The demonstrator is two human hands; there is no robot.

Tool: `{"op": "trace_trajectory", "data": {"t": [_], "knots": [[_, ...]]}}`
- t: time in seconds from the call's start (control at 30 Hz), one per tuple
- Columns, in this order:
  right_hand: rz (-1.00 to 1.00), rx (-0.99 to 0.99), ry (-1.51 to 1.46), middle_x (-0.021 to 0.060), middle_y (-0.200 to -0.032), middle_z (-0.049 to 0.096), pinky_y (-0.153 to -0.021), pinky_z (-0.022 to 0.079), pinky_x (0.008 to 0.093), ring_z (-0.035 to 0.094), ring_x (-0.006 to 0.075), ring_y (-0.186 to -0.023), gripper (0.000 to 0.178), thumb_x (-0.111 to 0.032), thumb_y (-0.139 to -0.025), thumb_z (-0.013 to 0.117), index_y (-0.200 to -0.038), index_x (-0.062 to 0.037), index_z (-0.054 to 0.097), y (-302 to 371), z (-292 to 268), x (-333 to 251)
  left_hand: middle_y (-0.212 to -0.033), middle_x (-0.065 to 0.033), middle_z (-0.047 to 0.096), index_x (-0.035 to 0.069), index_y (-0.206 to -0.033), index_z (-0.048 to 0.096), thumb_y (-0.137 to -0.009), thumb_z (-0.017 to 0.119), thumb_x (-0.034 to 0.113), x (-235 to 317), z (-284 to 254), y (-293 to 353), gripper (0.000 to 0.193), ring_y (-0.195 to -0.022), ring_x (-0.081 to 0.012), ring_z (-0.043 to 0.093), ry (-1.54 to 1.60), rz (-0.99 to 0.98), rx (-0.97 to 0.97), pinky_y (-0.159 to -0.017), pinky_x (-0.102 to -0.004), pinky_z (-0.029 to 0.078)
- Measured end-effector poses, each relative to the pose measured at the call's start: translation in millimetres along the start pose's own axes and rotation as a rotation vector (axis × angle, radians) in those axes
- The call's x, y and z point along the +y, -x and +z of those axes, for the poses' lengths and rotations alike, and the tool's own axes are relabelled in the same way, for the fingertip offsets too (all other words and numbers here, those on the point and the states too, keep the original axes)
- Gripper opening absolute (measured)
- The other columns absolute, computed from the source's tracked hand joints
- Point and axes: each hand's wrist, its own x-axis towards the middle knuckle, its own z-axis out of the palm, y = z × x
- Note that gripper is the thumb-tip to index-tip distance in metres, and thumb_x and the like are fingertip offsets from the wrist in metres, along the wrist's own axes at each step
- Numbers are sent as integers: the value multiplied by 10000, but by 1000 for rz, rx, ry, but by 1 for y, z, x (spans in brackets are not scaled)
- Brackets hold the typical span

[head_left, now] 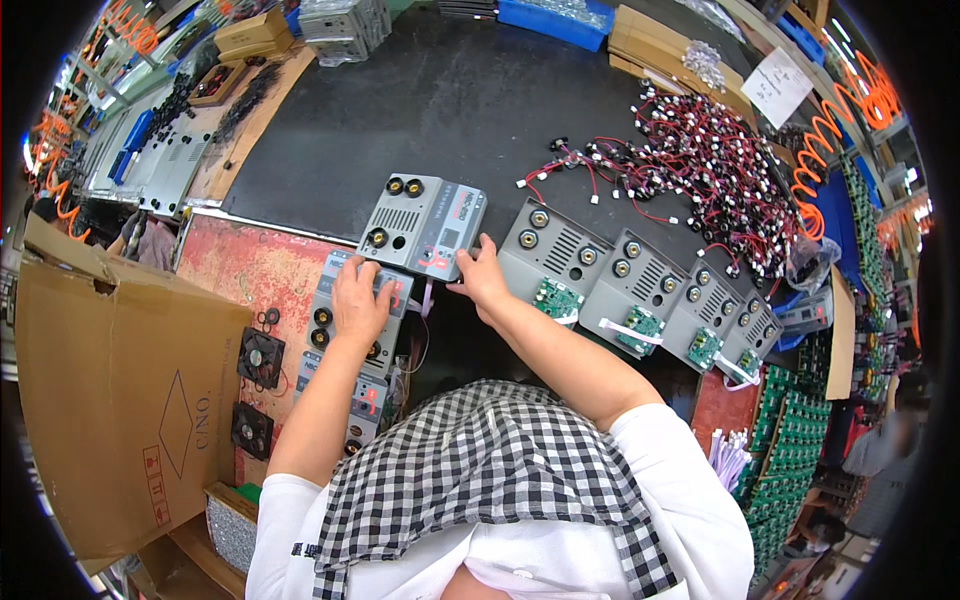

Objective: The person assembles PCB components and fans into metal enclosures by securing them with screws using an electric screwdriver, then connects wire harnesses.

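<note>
Step in hand, my read from this end: positioning one gray panel (423,226) by hand, face up, near the worktop (430,110)'s near edge, left of its middle. It lies askew, its near side by the lower panels (345,385) (stacked toward me, partly under the left forearm). The next move, I'd judge, calls for both hands lifting or turning it evenly, minding the pale strip (428,298) and thin wire hanging just below; a snag there looks possible.

Fingers: right hand (482,277) has the panel's near right corner, thumb on the face side and fingers bent round the edge, so clamped on it as far as I can see. Left hand (361,302) has its fingers slightly apart and curled, tips at the near left edge, palm over a lower panel; whether they pinch anything or only rest, I cannot tell.

Around it: on the right, four overlapping row panels (583,258) slant down toward the near right corner, each with a green board (558,299) at its near end. Wires (690,150) heap near the right edge. Two fans (261,358) lie left of the lower panels, beside a carton (130,370).
</note>
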Motion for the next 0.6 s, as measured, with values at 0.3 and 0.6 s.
{"op": "trace_trajectory", "data": {"t": [0.3,0.6], "knots": [[-817,-123,1139,156,-1197,414,-943,293,487,392,312,-1137,642,-166,-662,683,-1232,-99,396,86,-103,16,-1072,-127,508,74,-869,579,-672,642,65,44,26,-49,207,-1024,-323,470,80,301,-71,-864,-400,387],[-920,-31,1508,113,-1230,381,-869,328,520,378,327,-1120,680,-170,-615,676,-1238,-204,406,61,-162,7,-1048,-160,494,2,-763,520,-707,597,62,67,33,-61,112,-964,-341,490,-141,309,-214,-809,-401,415]]}}
